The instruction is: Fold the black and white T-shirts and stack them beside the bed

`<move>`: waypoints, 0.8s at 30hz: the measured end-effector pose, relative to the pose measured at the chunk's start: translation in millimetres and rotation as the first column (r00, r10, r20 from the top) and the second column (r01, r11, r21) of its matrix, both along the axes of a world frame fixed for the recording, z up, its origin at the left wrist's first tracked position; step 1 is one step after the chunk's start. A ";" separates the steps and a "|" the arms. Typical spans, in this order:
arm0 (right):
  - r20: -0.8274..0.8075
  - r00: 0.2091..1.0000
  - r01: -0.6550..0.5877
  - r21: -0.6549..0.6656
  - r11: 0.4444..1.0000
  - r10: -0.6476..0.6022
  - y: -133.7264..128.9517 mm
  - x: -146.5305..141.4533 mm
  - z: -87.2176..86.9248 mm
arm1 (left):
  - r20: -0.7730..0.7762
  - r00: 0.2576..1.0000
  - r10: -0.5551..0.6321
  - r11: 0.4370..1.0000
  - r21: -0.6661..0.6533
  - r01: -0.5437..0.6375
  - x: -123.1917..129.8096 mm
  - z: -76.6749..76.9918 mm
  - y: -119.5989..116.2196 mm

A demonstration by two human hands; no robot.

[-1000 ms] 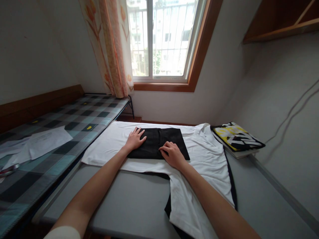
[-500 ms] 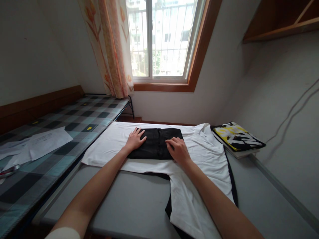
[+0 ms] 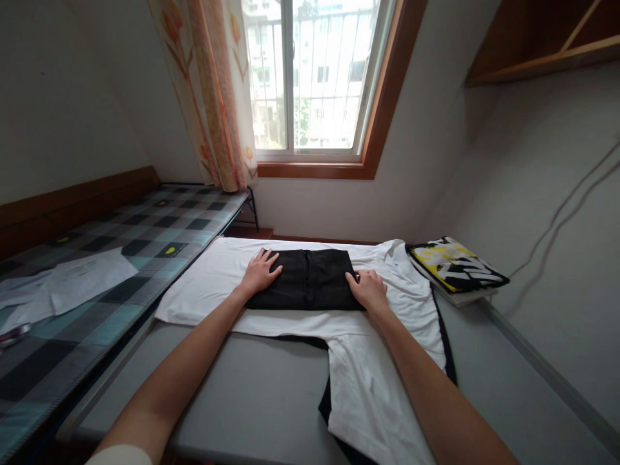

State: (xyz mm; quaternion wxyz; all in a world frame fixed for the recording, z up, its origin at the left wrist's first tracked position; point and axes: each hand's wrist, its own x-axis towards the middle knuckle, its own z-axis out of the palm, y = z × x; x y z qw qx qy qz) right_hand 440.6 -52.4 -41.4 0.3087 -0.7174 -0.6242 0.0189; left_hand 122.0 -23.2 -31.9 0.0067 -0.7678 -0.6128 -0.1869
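A folded black zip garment point(image 3: 290, 284) forms a flat rectangle, its dark zip point(image 3: 307, 274) running across the middle. It lies on a white T-shirt point(image 3: 194, 290), spread out with a sleeve toward me and black fabric showing along its lower edges. My left hand point(image 3: 259, 271) rests flat on the black garment's left end, fingers spread. At the right edge of the same garment, my right hand point(image 3: 371, 289) has its fingers curled, with the thumb against the black fabric. Part of that edge is hidden by the hand.
Beneath the shirt is a grey tabletop point(image 3: 261, 381). A folded black, white and yellow cloth point(image 3: 458, 265) sits at the right by the wall. To the left, a checked mattress point(image 3: 194, 213) carries paper sheets point(image 3: 92, 278). A window point(image 3: 320, 84) with a curtain point(image 3: 217, 97) is ahead.
My right hand has moved rightward from the top of the black garment to its right edge. The right end of the black garment now extends farther right. My left hand stays in place.
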 end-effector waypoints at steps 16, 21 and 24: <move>-0.779 0.620 -0.272 -0.327 0.905 -0.096 11.4 -0.1 42.1 | 0.037 0.999 -0.010 1.000 -0.012 0.010 -2.0 -1.3 2.6; -0.834 0.543 -0.417 -0.371 0.830 -0.099 20.5 -5.5 47.9 | 0.324 0.946 -0.036 0.997 0.074 0.012 -9.9 -5.1 16.0; -0.796 0.600 -0.377 -0.377 0.846 -0.087 25.6 -4.8 48.8 | 0.537 0.841 -0.063 0.978 0.200 -0.054 -16.9 -7.1 24.8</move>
